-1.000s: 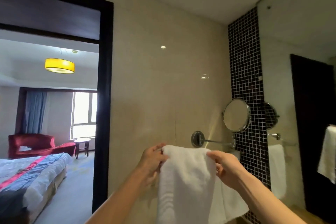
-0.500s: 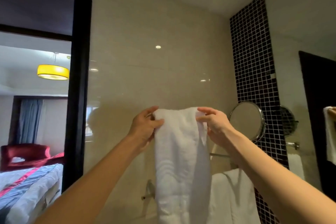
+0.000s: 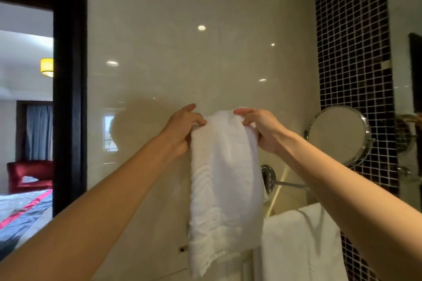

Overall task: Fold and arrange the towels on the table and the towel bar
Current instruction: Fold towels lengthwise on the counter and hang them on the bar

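A glossy beige wall (image 3: 182, 52) is filling the view, with a dark doorway (image 3: 69, 98) on the left opening onto a bedroom and a black mosaic strip (image 3: 351, 41) running up the right. In front of the wall a person is holding a long white towel (image 3: 225, 189) up high; it is folded lengthwise into a narrow band and hanging straight down. The left hand (image 3: 182, 130) is pinching its top left corner and the right hand (image 3: 260, 130) its top right corner. The fingers (image 3: 196, 121) of both are grasping the cloth, so the top edge is stretching between them.

Low on the right a second towel (image 3: 296, 246) is already hanging. The chrome rod (image 3: 290, 185) just above it is probably the towel bar, though arm and cloth are hiding most of it. A round mirror (image 3: 338, 136) is standing out from the mosaic.

The step in hand looks like draping the band beside its neighbour. To do it well, the person should be keeping both corners level and lowering the towel's middle over the bar, left of the hung towel. Front and back should be falling to equal length, edges aligned. No basket or other container is showing.
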